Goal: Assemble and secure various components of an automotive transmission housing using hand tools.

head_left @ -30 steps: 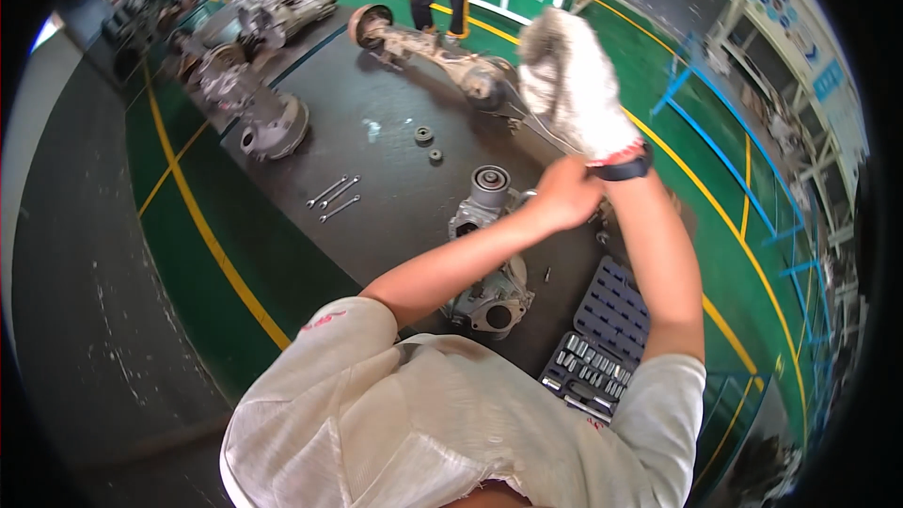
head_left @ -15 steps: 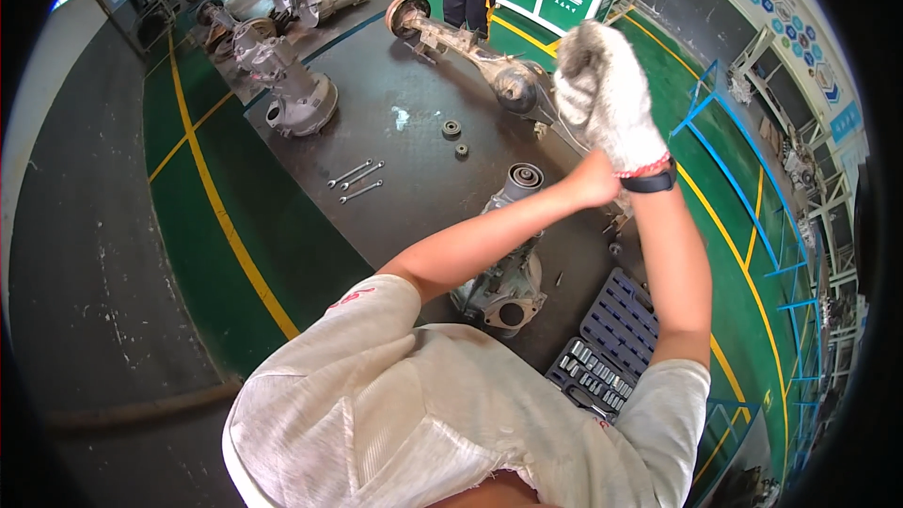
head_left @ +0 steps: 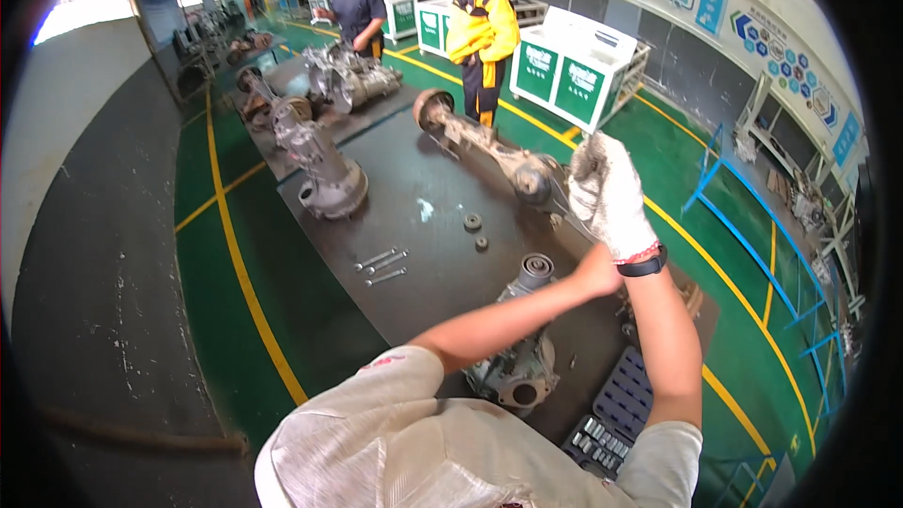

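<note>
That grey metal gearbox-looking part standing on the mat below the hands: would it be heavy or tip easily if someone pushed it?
The grey metal housing looks like thick cast metal, so probably heavy and rigid. It seems to lie lengthwise on the dark mat, so likely steady, though its rounded body might rock.

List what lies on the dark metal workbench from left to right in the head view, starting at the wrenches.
Three loose silver wrenches → two small round metal rings → grey cast-metal gear housing with a ribbed round top → person's right hand in a white work glove.
</note>
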Motion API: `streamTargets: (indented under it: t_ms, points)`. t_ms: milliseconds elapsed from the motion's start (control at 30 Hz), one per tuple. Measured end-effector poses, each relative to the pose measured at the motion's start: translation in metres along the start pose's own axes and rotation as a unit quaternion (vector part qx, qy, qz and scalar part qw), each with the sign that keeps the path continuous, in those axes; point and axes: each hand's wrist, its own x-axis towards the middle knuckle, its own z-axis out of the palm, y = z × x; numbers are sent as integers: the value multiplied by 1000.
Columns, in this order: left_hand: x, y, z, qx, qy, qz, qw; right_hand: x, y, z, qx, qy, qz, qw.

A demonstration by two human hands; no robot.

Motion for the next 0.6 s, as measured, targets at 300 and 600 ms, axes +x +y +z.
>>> streamTargets:
  t_ms: [300,600]
  points:
    - [22,-24,-96,-11,-40,-298,954,-21,-30,-48,103,104,-44,988]
    - [-26,84,-38,72,-198,-229,950,4,-13,-64,36,171,-45,984]
